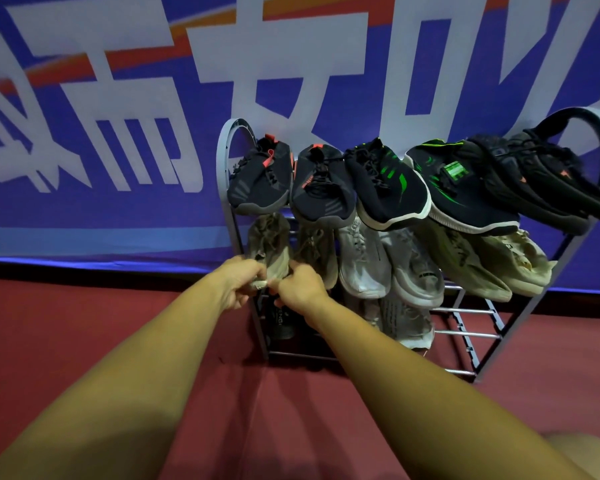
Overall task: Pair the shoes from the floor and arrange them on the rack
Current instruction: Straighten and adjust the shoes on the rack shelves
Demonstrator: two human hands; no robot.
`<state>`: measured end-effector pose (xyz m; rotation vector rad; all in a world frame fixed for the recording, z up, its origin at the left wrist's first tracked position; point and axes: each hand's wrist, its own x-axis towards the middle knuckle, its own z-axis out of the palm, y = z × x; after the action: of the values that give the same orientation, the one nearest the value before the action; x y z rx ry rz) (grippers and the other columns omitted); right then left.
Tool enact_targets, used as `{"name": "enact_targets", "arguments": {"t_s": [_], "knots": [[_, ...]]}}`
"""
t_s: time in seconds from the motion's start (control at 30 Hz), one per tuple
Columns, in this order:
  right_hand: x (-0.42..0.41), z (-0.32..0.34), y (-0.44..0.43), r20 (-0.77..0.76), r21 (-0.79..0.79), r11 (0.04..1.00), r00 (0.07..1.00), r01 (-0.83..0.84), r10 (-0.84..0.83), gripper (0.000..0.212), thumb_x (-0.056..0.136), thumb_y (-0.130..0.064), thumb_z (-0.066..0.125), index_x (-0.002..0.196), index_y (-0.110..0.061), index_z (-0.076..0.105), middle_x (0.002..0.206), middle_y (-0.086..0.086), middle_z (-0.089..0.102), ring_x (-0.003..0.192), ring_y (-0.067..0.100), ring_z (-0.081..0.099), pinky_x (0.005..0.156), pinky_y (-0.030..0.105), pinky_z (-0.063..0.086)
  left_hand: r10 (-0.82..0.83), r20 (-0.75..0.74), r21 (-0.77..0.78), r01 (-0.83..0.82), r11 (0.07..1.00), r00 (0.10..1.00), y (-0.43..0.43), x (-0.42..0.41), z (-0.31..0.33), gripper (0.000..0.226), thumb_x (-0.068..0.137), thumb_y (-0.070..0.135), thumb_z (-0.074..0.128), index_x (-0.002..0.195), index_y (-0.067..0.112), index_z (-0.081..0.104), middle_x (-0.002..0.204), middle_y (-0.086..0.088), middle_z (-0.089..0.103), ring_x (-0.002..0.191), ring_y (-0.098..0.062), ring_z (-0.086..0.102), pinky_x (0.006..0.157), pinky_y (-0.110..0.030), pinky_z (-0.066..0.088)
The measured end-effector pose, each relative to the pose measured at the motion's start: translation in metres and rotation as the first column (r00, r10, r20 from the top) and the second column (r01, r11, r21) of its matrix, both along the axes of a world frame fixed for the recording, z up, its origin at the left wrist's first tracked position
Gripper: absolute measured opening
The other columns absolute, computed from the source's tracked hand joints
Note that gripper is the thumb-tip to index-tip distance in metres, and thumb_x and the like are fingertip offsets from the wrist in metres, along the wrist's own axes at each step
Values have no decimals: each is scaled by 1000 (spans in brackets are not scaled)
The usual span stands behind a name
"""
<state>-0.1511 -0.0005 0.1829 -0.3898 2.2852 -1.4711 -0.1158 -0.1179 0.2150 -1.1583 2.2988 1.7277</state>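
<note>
Nearest you, your two bare forearms are reaching out over the red floor (pixel 84 323) toward the left end of the rack (pixel 222 161). Your left hand (pixel 241 284) is gripping the toe of the beige shoe (pixel 269 244), its fingers (pixel 257 273) curling tightly round the front edge. Your right hand (pixel 300 285) is meeting it at the same toe, fingers curled in and pinching the edge just beside the left hand. That beige shoe is sitting at the far left of the middle shelf, toe pointing toward you, with a matching beige shoe (pixel 317 251) lying just beside it. Under your hands a dark shoe (pixel 281 322) is lying on the bottom shelf, with grey-white shoes (pixel 407 323) near it. Further along the middle shelf a white pair (pixel 364 265) and a cream pair (pixel 520 261) are resting. Six black shoes (pixel 388 188) are filling the top shelf. Behind everything a blue banner (pixel 118 209) is hanging.
</note>
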Motion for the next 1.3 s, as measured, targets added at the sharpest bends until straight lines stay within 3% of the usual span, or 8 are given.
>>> {"name": "enact_targets", "arguments": {"t_s": [0.1, 0.17, 0.33, 0.6, 0.83, 1.0, 1.13, 1.3], "knots": [[0, 1, -1, 41, 43, 996, 997, -73, 72, 45, 77, -26, 67, 120, -15, 63, 108, 12, 73, 96, 34, 71, 79, 38, 59, 28, -62, -81, -33, 996, 998, -6, -1, -7, 17, 77, -1, 63, 92, 7, 61, 66, -8, 53, 49, -15, 43, 44, -19, 27], [2, 5, 3, 87, 62, 986, 985, -154, 149, 53, 81, -8, 65, 131, -15, 51, 104, 15, 73, 87, 32, 71, 56, 30, 52, 31, -91, -111, -41, 993, 995, -10, 0, -11, 26, 77, -1, 64, 102, 4, 64, 78, -11, 62, 55, -18, 53, 42, -20, 33], [3, 14, 19, 114, 43, 973, 969, -227, 221, 53, 88, 8, 55, 135, -14, 46, 92, 11, 62, 65, 21, 59, 33, 14, 37, -10, -33, -211, 3, 978, 999, -14, -1, -16, 46, 71, 15, 70, 114, 6, 61, 108, -17, 68, 87, -27, 63, 61, -29, 51], [2, 28, 36, 64, 73, 975, 976, -212, 207, 38, 89, -4, 59, 126, -12, 60, 92, 7, 67, 76, 23, 66, 45, 20, 42, 52, 129, -570, 31, 821, 990, 10, -3, 1, 33, 72, 30, 70, 97, 11, 61, 128, -14, 56, 119, -38, 51, 99, -47, 47], [-7, 45, 87, 11, 150, 980, 992, -129, 128, 43, 90, -7, 61, 132, -4, 53, 97, 15, 65, 66, 22, 62, 41, 20, 42, -158, 23, -510, 148, 847, 987, 50, -7, 15, 38, 77, 34, 73, 108, 14, 68, 114, -9, 67, 108, -30, 61, 88, -35, 50], [-18, 54, 126, -121, 286, 958, 992, -6, 43, 19, 75, -25, 61, 77, -7, 67, 68, 9, 66, 64, 27, 65, 57, 33, 51, -310, -14, -462, 269, 845, 951, 94, -17, 17, 29, 73, 31, 76, 93, 11, 70, 96, -8, 71, 95, -25, 66, 80, -33, 53], [-30, 52, 160, -189, 453, 887, 982, 94, -8, 39, 78, -26, 64, 113, -7, 66, 110, 15, 70, 98, 34, 68, 73, 35, 53, -438, -12, -461, 384, 800, 899, 125, -26, 12, 39, 75, 28, 77, 111, 14, 68, 109, -5, 68, 102, -23, 63, 79, -28, 46], [-36, 38, 191, -190, 539, 823, 978, 179, -89, 49, 86, -53, 57, 111, -12, 62, 97, 13, 72, 73, 28, 74, 73, 39, 63, -550, -4, -451, 490, 746, 835, 153, -35, 1, 41, 80, 27, 76, 118, 15, 67, 105, -5, 67, 99, -20, 63, 82, -27, 47]]}}
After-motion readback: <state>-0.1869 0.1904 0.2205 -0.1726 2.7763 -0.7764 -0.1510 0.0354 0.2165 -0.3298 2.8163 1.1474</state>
